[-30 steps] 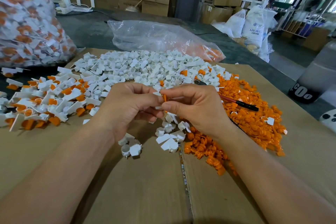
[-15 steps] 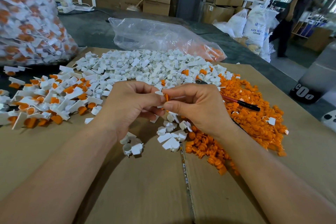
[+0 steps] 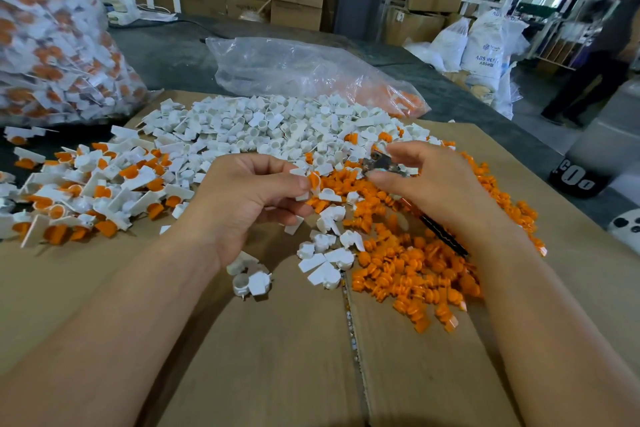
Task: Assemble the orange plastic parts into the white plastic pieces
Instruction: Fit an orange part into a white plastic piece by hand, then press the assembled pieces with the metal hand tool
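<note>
A single head-worn wide-angle view looks forward and down, close over the cardboard worktop (image 3: 277, 357).

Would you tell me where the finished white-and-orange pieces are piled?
In the head view, the finished pieces lie at the left of the cardboard, beside the left hand, near the filled bag.
</note>
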